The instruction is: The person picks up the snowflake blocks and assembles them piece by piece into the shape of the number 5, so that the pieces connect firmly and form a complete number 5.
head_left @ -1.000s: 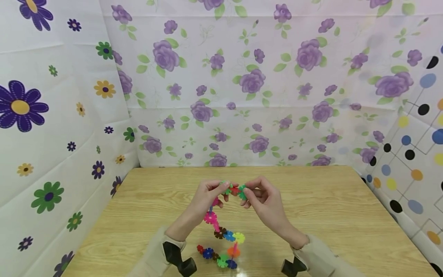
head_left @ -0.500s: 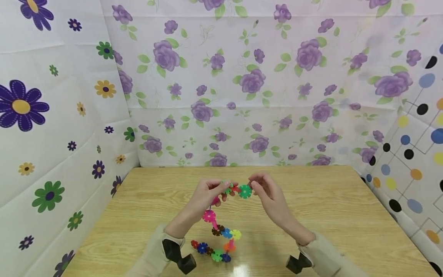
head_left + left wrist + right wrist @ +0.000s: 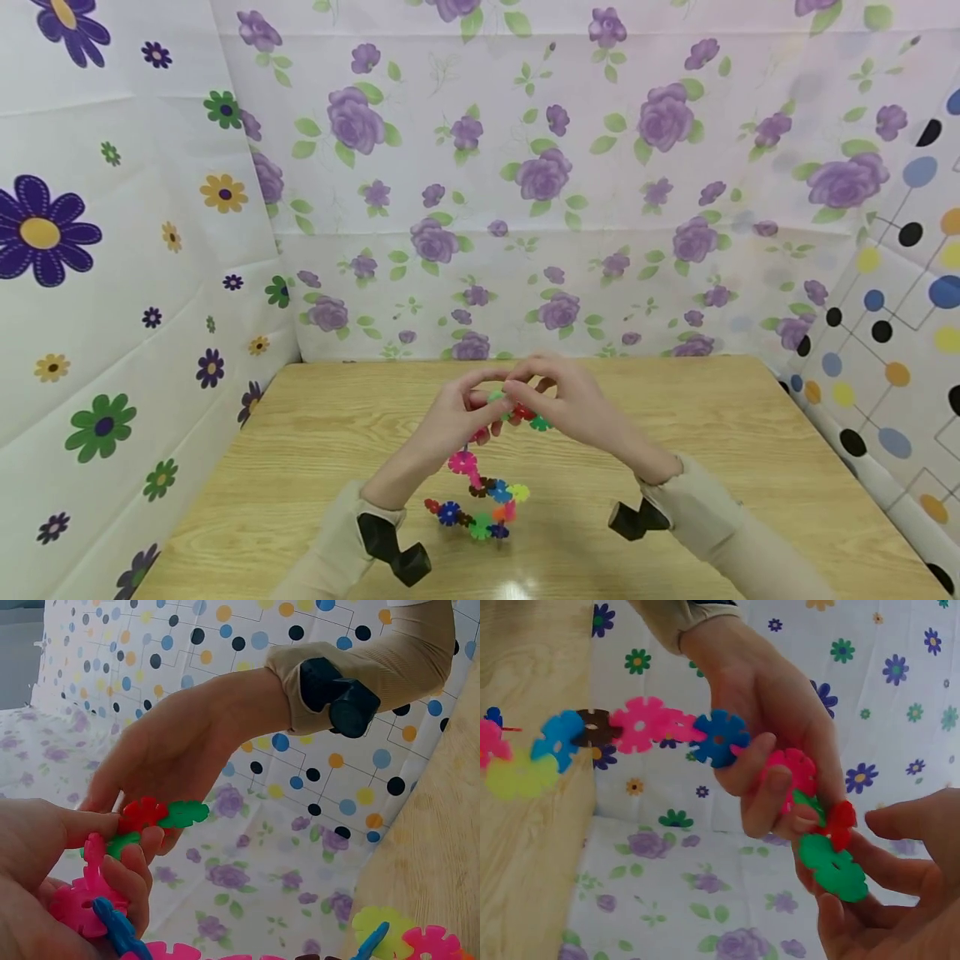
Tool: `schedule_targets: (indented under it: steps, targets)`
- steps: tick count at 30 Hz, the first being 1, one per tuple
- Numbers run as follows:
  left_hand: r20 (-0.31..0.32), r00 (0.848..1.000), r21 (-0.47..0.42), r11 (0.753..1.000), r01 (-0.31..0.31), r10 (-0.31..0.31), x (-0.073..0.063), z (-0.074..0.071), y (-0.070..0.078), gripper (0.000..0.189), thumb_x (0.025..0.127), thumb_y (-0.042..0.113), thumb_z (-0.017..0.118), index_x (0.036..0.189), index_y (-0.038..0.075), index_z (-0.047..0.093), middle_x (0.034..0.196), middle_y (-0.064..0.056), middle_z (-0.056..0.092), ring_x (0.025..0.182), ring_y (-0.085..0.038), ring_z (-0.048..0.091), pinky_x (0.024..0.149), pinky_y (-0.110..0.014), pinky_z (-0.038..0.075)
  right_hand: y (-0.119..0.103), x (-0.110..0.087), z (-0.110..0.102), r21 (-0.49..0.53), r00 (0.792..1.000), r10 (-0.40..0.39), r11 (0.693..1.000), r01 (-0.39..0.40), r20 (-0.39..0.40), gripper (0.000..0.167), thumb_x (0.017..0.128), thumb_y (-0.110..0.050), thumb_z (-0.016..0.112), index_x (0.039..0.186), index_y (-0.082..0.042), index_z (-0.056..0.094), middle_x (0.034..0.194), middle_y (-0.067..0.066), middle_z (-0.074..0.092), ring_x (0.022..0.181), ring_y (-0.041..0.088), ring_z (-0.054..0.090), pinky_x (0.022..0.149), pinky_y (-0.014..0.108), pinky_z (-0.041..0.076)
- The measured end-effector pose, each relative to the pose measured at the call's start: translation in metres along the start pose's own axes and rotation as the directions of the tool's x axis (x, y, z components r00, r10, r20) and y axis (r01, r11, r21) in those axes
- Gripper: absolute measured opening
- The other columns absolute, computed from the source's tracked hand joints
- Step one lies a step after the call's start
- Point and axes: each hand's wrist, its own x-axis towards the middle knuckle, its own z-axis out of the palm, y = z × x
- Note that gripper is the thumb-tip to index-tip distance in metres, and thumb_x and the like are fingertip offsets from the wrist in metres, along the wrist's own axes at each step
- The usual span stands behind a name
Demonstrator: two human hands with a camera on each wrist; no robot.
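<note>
A chain of notched, flower-shaped plastic discs (image 3: 462,462) hangs from my left hand (image 3: 450,421), which pinches it near its upper end. Beyond those fingertips stick out a red disc (image 3: 842,825) and a green disc (image 3: 832,866) at the chain's tip. My right hand (image 3: 573,404) reaches over this end, fingers behind the green disc; a gap shows between its thumb and the red disc in the right wrist view. Lower down, the chain bends at a yellow disc (image 3: 519,492) and runs back left past a dark blue disc (image 3: 448,512) to a red one (image 3: 432,506).
Beneath both hands is a light wooden table (image 3: 675,433). Patterned cloth walls stand around it, with a purple rose cloth (image 3: 544,175) at the back. Each wrist carries a black device, one on the left cuff (image 3: 393,546) and one on the right (image 3: 637,518).
My right hand has left the green end disc and moved left, close against my left fingertips. My left hand keeps its pinch, and the chain's lower part has lifted and swung slightly.
</note>
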Motion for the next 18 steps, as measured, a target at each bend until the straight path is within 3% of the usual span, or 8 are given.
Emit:
schedule_targets:
  steps: [5,9,14,18]
  targets:
    - [0.045,0.999,0.005,1.000,-0.005,0.005,0.000,0.003,0.005,0.048,0.097,0.017,0.060,0.141,0.013,0.044,0.065,0.000,0.059,0.050,-0.012,0.042,0.051,-0.022,0.038,-0.007,0.010,-0.010,-0.045,0.985,0.002,0.999,0.005,0.174,0.013,0.094,-0.021,0.063,0.088,-0.017,0.073,0.094,-0.002,0.067,0.086,0.010,0.059,0.072,0.026,0.054]
    - [0.068,0.998,0.019,1.000,-0.015,0.014,-0.001,0.005,0.007,0.051,0.096,0.015,0.061,0.142,0.014,0.040,0.068,0.003,0.061,0.051,-0.011,0.044,0.050,-0.022,0.038,-0.013,0.014,-0.015,-0.096,0.966,-0.019,0.994,0.045,0.258,0.013,0.093,-0.021,0.065,0.084,-0.017,0.073,0.091,-0.004,0.066,0.080,0.008,0.056,0.064,0.023,0.051]
    - [0.120,0.991,0.026,0.998,-0.065,0.062,0.001,0.003,0.004,0.055,0.093,0.019,0.066,0.142,0.017,0.040,0.077,0.002,0.069,0.054,-0.012,0.050,0.051,-0.023,0.042,-0.020,0.013,-0.016,-0.159,0.962,-0.067,0.981,0.111,0.263,0.012,0.093,-0.016,0.066,0.082,-0.016,0.071,0.091,-0.003,0.065,0.069,0.005,0.054,0.060,0.020,0.050]
    - [0.156,0.983,0.020,0.995,-0.099,0.095,0.002,0.000,0.000,0.054,0.094,0.025,0.065,0.142,0.016,0.041,0.088,-0.013,0.072,0.066,-0.017,0.063,0.059,-0.029,0.053,-0.022,0.011,-0.015,-0.185,0.967,-0.095,0.973,0.140,0.235,0.012,0.093,-0.010,0.065,0.083,-0.014,0.070,0.092,-0.001,0.065,0.064,0.004,0.054,0.057,0.019,0.049]
